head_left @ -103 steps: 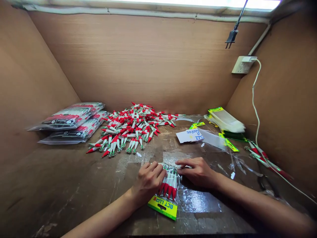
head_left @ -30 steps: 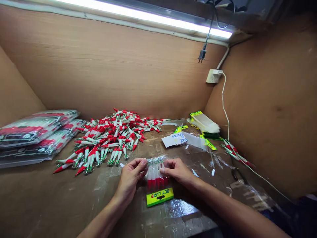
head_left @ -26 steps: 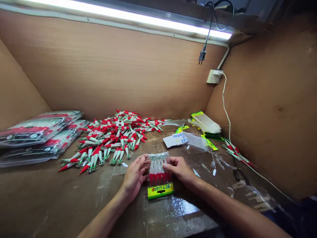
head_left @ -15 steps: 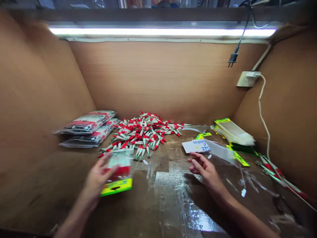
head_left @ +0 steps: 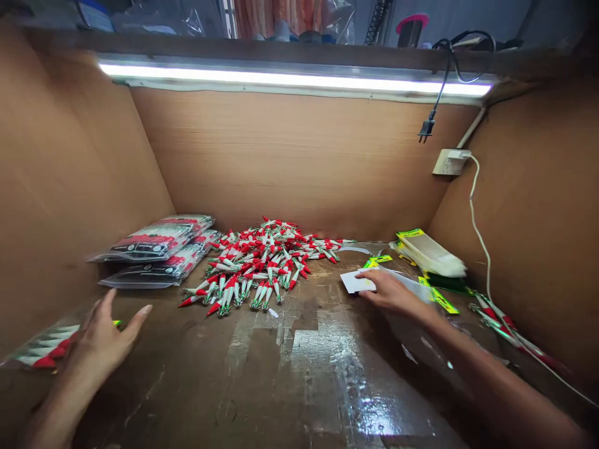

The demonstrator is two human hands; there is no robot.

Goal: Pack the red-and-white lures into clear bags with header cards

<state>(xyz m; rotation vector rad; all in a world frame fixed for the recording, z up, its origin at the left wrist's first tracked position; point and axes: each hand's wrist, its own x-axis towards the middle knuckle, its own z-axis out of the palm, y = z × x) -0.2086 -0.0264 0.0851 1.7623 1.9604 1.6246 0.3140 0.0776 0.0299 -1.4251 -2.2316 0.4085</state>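
My left hand (head_left: 100, 343) is at the lower left, its thumb and index finger spread apart, and holds nothing. Partly behind it, on the table, lies a clear bag of red-and-white squid lures (head_left: 49, 343); the hand hides most of its yellow header. On the right, my right hand (head_left: 393, 293) is closed around a white card (head_left: 354, 282), index finger over the far edge and thumb at the near edge. The hand covers the card's blue handwriting. Beside that hand lies a clear empty packet (head_left: 412, 284) with a yellow-green header.
A heap of loose red-and-white lures (head_left: 262, 262) lies mid-table. Stacked filled bags (head_left: 154, 246) stand on the left, and a stack of header bags (head_left: 433, 252) at back right. A few lures (head_left: 500, 324) lie by the right wall under a white cable (head_left: 475, 218). A plug (head_left: 426, 129) hangs above.
The bag of lures, held in both hands a second ago, went left in my left hand and now lies on the table, released. My right hand moved forward onto the white card.
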